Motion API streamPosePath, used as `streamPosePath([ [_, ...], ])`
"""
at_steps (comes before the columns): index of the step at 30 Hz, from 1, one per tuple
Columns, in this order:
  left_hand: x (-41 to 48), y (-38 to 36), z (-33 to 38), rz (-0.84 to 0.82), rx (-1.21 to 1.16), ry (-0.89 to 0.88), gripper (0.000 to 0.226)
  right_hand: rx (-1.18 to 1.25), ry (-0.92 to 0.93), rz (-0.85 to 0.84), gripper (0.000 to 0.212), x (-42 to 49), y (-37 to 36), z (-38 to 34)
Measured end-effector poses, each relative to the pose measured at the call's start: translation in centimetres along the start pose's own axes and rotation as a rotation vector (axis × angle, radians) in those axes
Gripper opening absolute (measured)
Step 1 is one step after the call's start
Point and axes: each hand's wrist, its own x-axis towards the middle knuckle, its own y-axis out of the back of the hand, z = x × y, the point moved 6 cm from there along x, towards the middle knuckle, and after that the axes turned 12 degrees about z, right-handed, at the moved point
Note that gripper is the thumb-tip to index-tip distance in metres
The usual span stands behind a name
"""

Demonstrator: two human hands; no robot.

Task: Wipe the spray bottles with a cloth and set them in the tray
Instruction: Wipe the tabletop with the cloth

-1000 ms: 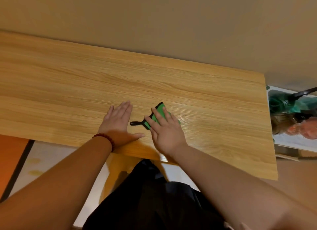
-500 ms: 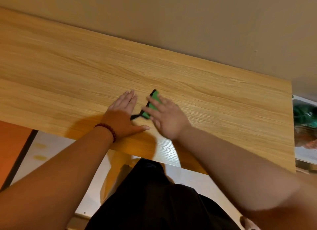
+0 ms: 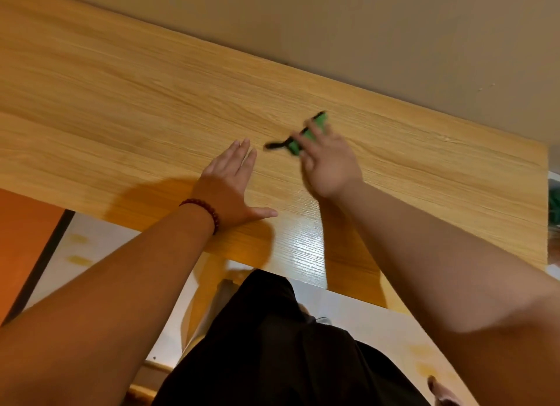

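1. Your right hand (image 3: pixel 330 166) has its fingers stretched out flat over the one green cloth (image 3: pixel 318 122), pressing it onto the table (image 3: pixel 121 102). It's pretty blurry, so no finer detail on the grip.
2. The cloth sits mid-table, toward the far edge. Its long axis runs diagonally from near-left to far-right, and its single black tail (image 3: pixel 274 145) pokes out left, toward your other hand.
3. Your left hand (image 3: pixel 230 187) lies palm-down just beside it, not touching it, with fingers together and thumb spread wide.
4. There's one dark red bead bracelet (image 3: pixel 206 207) on that wrist.
5. Count: two hands, one cloth, one table.
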Motion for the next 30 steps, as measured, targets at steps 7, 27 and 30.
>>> streamPosePath([
  [7,0.3,-0.4,-0.1,0.009,-0.058,0.012,0.128,0.108,0.266,-0.043,0.048,-2.7,-1.5,-6.1],
  [27,-0.6,-2.4,10.4,-0.122,0.047,-0.198,0.133,-0.007,0.194,-0.017,0.047,-14.1,0.9,5.1],
  [30,-1.1,-2.6,12.3,-0.145,0.065,-0.217,0.123,-0.037,-0.214,0.07,0.05,-16.1,2.9,10.8],
])
